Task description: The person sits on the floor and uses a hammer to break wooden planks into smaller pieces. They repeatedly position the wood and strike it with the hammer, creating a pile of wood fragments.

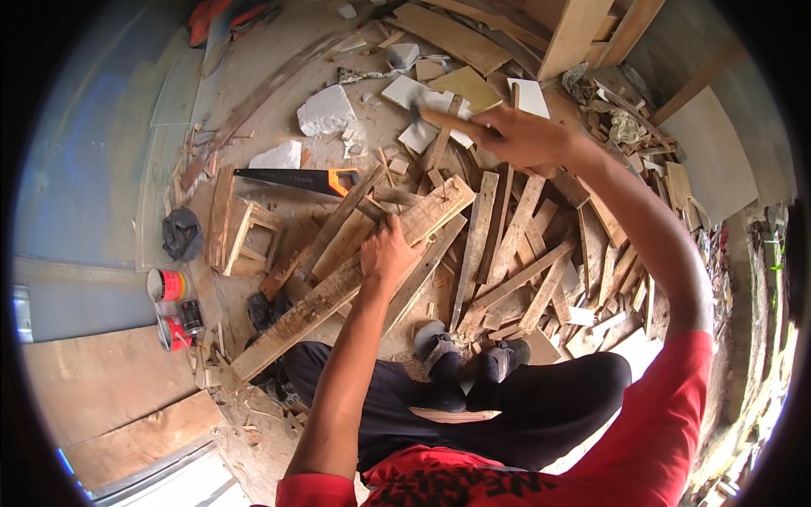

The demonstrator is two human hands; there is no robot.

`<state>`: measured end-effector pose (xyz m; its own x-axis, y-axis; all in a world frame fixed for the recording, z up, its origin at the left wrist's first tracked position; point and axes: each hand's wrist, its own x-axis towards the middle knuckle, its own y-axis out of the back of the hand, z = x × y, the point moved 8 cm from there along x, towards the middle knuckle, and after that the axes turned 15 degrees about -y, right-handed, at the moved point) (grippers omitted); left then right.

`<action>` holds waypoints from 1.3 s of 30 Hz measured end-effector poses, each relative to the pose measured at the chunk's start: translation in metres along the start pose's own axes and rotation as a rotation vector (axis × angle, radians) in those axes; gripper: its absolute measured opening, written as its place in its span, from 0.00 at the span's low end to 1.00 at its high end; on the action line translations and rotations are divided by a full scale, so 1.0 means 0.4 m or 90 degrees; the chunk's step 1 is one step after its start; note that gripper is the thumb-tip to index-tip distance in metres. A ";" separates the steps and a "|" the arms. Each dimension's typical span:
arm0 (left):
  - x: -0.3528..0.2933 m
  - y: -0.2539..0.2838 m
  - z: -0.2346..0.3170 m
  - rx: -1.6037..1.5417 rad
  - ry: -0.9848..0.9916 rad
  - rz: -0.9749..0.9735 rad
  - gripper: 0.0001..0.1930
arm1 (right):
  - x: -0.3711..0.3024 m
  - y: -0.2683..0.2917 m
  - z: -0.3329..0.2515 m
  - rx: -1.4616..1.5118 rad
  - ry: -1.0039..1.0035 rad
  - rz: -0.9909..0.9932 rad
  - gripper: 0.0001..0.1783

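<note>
The left grip clasps a long, rough, brown wooden plank; the right grip clenches a wooden-handled hammer beyond it. Likely hammering: the next stroke calls for steady wood, clear fingers. Past the plank lies a black-bladed, orange-handled saw.

The hammer handle was tan; the plank was light brown, mottled darker. The saw blade was black, its grip orange.
</note>
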<state>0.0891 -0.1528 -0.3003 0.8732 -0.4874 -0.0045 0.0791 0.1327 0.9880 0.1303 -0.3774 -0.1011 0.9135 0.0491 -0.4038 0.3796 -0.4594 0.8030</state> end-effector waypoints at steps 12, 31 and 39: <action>-0.012 0.014 0.023 -0.055 -0.016 0.007 0.37 | -0.394 -0.307 0.288 0.267 -0.286 0.078 0.23; -0.150 -0.034 0.213 0.105 -0.062 0.049 0.36 | -0.641 -0.949 0.241 1.006 -0.419 0.098 0.16; -0.064 -0.111 0.046 -0.133 0.052 0.026 0.68 | -0.595 -0.910 0.231 0.898 -0.349 0.212 0.19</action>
<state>0.0545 -0.1623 -0.3413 0.9134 -0.4069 0.0140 0.1334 0.3316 0.9339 -0.2389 -0.3038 -0.3379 0.6429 -0.3959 -0.6557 -0.5512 -0.8335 -0.0372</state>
